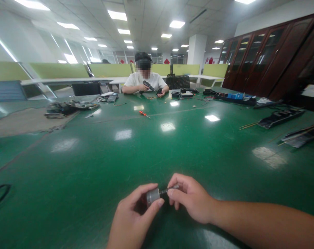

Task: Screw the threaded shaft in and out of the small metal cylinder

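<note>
Low in the head view, my left hand [136, 212] is closed round a short silver metal cylinder [153, 197], with thumb and fingers on its sides. A dark, ridged shaft [163, 192] sticks out of the cylinder's right end, in line with it. My right hand [190, 197] pinches the far end of this shaft between thumb and fingers, where a bit of bright metal shows. Both hands are held just above the green tabletop [94, 180]. The exact kind of this metal part cannot be made out.
Across the table a person [145, 76] holds a power drill [148, 85]. An orange-handled screwdriver [143, 113] lies mid-table. Dismantled electronic parts [68, 108] sit at the left, long dark housings [280, 117] at the right. A black cable [1, 193] curls at the near left.
</note>
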`<state>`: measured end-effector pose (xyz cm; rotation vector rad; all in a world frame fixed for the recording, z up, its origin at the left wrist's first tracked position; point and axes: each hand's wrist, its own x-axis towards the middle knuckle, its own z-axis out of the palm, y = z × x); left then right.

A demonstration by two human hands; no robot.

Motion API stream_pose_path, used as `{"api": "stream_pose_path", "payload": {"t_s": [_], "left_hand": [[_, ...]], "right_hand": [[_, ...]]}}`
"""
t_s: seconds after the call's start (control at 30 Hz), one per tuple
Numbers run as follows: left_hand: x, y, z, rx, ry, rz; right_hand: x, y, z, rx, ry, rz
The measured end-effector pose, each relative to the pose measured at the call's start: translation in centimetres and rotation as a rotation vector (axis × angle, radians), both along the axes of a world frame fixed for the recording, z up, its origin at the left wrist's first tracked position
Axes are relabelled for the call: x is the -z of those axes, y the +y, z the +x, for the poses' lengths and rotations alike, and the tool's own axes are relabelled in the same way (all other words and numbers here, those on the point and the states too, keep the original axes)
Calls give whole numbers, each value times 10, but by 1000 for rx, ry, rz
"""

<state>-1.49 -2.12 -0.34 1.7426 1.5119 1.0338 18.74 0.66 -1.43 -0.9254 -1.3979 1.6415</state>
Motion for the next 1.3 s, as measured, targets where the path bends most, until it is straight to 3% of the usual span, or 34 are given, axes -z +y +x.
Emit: {"api": "stream_pose_path", "payload": {"t_s": [1.3], "left_hand": [[-2,-1,0,-16,-54,12]], "right_hand": [[-1,1,2,13,26,13]]}}
